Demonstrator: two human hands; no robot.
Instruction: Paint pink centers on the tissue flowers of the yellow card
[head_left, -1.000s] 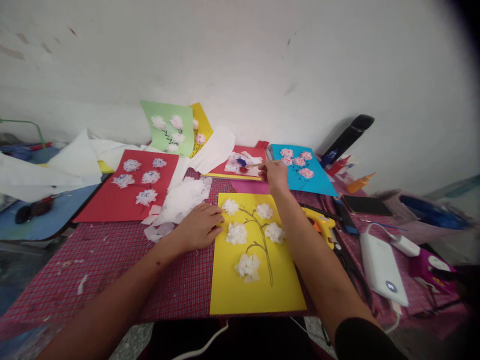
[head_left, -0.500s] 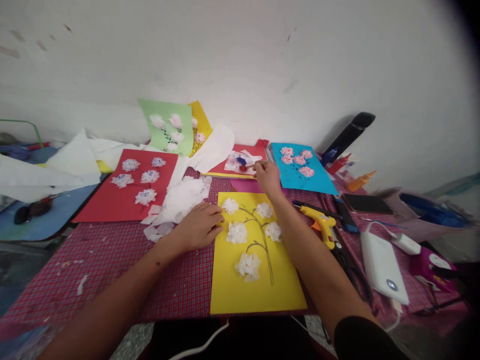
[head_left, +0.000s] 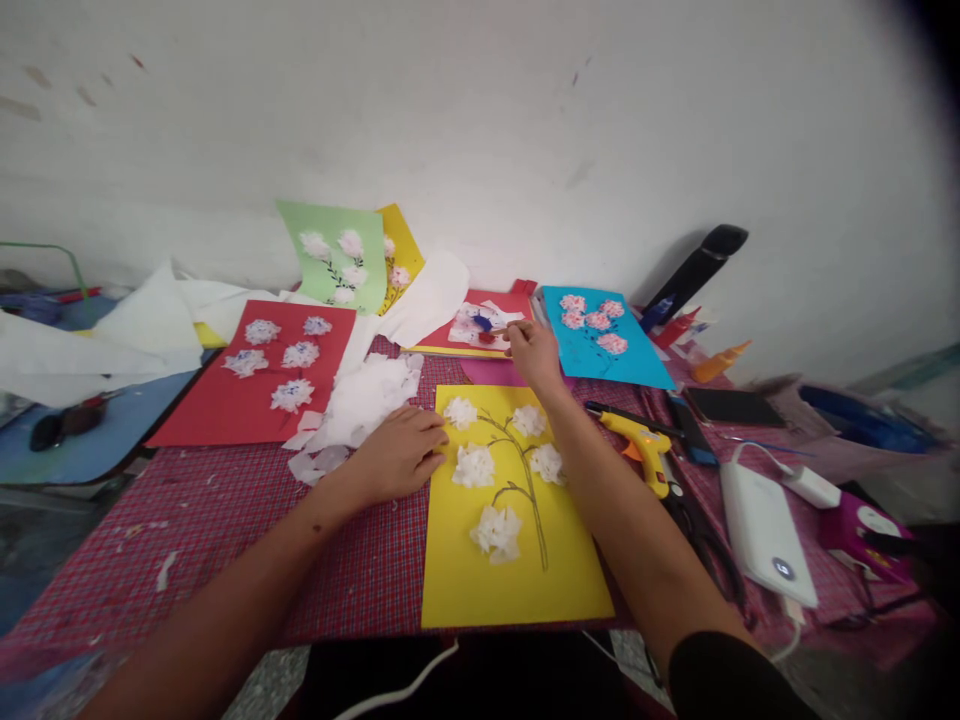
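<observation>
My right hand [head_left: 534, 350] pinches a thin paintbrush [head_left: 500, 332] whose tip is at the red paint. Red and blue paint blobs sit on a white paper scrap [head_left: 466, 326] on top of a red sheet [head_left: 514, 299]. My left hand [head_left: 401, 450] lies flat, fingers stretched out, with its fingertips on the left edge of a yellow sheet [head_left: 517, 595]. That sheet bears a drawn stem and several white tissue flowers [head_left: 496, 532]. My right forearm passes over its upper right part.
White tissue pieces [head_left: 367, 395] lie beyond my left hand. Flower cards stand around: red [head_left: 225, 405], green [head_left: 296, 225] and blue [head_left: 637, 365]. At right are a yellow glue gun [head_left: 637, 440], scissors [head_left: 709, 545], a white power bank [head_left: 765, 530] and an orange paint bottle [head_left: 720, 362].
Almost nothing differs. My right hand and the paintbrush have shifted very slightly at the paint; my left hand stays in place.
</observation>
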